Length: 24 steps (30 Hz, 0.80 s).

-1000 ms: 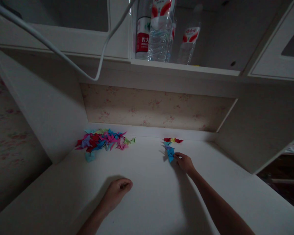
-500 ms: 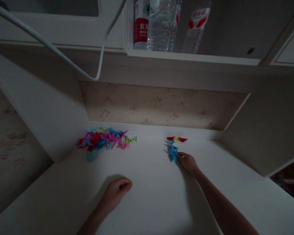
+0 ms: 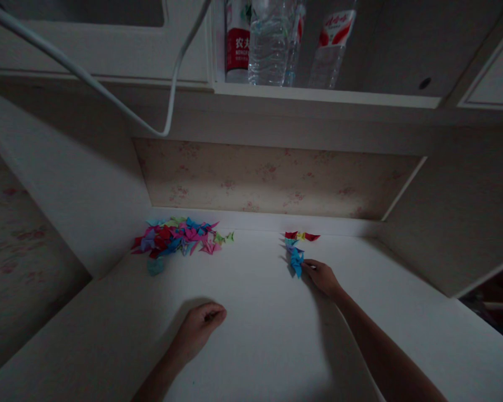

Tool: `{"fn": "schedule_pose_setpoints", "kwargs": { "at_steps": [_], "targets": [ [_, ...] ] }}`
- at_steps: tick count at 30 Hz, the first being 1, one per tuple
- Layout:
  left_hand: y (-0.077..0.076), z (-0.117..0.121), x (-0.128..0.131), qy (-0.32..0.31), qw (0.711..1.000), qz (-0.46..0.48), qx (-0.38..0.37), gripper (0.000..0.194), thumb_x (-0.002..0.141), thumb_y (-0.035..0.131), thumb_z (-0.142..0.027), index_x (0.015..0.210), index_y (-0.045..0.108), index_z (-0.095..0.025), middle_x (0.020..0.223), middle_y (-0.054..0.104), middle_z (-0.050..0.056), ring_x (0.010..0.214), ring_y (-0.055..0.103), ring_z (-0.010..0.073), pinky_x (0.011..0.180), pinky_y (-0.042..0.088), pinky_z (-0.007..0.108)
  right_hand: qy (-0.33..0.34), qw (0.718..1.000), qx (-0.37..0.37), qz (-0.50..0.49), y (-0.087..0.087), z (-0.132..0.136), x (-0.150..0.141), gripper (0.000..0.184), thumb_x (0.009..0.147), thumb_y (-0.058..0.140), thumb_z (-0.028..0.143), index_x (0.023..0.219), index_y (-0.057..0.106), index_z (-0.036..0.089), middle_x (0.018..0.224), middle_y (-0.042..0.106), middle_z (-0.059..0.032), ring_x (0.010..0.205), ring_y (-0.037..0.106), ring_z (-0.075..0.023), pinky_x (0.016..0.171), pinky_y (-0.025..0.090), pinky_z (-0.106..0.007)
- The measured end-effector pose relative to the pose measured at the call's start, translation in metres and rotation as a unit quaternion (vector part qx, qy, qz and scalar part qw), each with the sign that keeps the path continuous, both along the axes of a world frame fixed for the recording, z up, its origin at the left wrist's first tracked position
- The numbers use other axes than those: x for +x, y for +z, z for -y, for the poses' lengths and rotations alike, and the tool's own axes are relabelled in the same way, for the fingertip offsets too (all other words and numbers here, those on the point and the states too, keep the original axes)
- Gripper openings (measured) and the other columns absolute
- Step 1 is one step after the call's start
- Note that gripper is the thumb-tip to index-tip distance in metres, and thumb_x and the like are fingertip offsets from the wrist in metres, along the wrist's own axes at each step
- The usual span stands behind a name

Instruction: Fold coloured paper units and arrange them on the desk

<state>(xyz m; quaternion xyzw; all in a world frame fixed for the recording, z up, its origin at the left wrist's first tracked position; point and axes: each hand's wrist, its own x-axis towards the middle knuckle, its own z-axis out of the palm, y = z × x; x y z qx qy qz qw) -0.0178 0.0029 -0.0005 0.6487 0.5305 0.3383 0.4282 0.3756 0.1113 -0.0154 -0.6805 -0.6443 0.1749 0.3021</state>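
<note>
My right hand point(image 3: 322, 277) pinches the edge of a blue origami crane point(image 3: 296, 262) on the white desktop point(image 3: 251, 290). Behind that crane, a short line of folded papers runs back: a purple and teal pair, then a red piece point(image 3: 291, 235), a yellow one point(image 3: 301, 236) and another red one point(image 3: 312, 237). My left hand point(image 3: 203, 324) rests on the desktop with its fingers curled together; whatever they may hold is hidden. Farther back on the left lies a heap of colourful paper cranes point(image 3: 180, 239), with a pale teal folded piece point(image 3: 155, 266) at its front.
Overhead, a shelf point(image 3: 327, 96) holds several plastic bottles point(image 3: 270, 44). A white cable point(image 3: 109, 99) hangs in front of the cabinet at upper left. White side panels point(image 3: 67, 173) bound the desk left and right, and flowered wallpaper point(image 3: 243, 176) covers the back.
The view has tilted down and shifted slightly, so the bottles sit higher in it. Both hands keep their places, the right one still at the blue crane.
</note>
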Motion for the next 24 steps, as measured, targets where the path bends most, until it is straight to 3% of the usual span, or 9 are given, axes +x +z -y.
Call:
{"fn": "schedule_pose_setpoints", "kwargs": {
  "at_steps": [7, 12, 16, 20, 24],
  "targets": [
    [-0.002, -0.001, -0.001, 0.0, 1.0, -0.004, 0.007, 0.029, 0.08, 0.054, -0.044, 0.076, 0.068, -0.019, 0.074, 0.066, 0.002, 0.074, 0.059, 0.0183, 0.067, 0.045, 0.024, -0.018, 1.0, -0.006, -0.009, -0.005, -0.003, 0.001, 0.03, 0.081, 0.052, 0.041, 0.096, 0.072, 0.025, 0.1, 0.074, -0.0026, 0.089, 0.067, -0.0243, 0.081, 0.048, -0.032],
    [-0.001, 0.0, -0.001, -0.004, 1.0, 0.0, 0.015, 0.029, 0.08, 0.054, -0.043, 0.076, 0.068, -0.018, 0.074, 0.066, 0.002, 0.073, 0.058, 0.0176, 0.067, 0.044, 0.024, -0.022, 0.999, -0.003, -0.033, 0.002, 0.002, -0.004, 0.029, 0.078, 0.055, 0.041, 0.094, 0.073, 0.025, 0.098, 0.074, -0.0036, 0.088, 0.067, -0.0238, 0.081, 0.048, -0.031],
    [0.002, 0.001, -0.001, -0.007, 1.0, 0.003, 0.009, 0.029, 0.08, 0.054, -0.042, 0.075, 0.067, -0.018, 0.073, 0.065, 0.002, 0.072, 0.058, 0.0172, 0.066, 0.044, 0.023, -0.044, 0.997, -0.007, -0.067, 0.013, 0.012, -0.004, 0.029, 0.075, 0.057, 0.04, 0.092, 0.073, 0.022, 0.085, 0.075, -0.0045, 0.067, 0.068, -0.0209, 0.07, 0.05, -0.03],
    [0.002, 0.001, -0.002, -0.005, 1.0, 0.002, 0.013, 0.029, 0.08, 0.055, -0.043, 0.077, 0.068, -0.017, 0.075, 0.067, 0.002, 0.074, 0.059, 0.0176, 0.068, 0.045, 0.024, -0.079, 0.99, 0.0, -0.117, 0.032, 0.033, -0.012, 0.032, 0.075, 0.057, 0.041, 0.093, 0.07, 0.018, 0.076, 0.072, -0.0055, 0.054, 0.062, -0.0182, 0.059, 0.048, -0.031],
    [-0.002, -0.001, -0.002, -0.006, 1.0, 0.001, 0.025, 0.028, 0.08, 0.054, -0.042, 0.078, 0.069, -0.018, 0.076, 0.068, 0.002, 0.075, 0.06, 0.0178, 0.068, 0.046, 0.024, -0.065, 0.977, 0.045, -0.2, 0.079, 0.096, -0.068, 0.032, 0.082, 0.052, 0.047, 0.098, 0.064, 0.022, 0.081, 0.068, -0.0045, 0.061, 0.059, -0.0169, 0.055, 0.046, -0.028]
  ]
}}
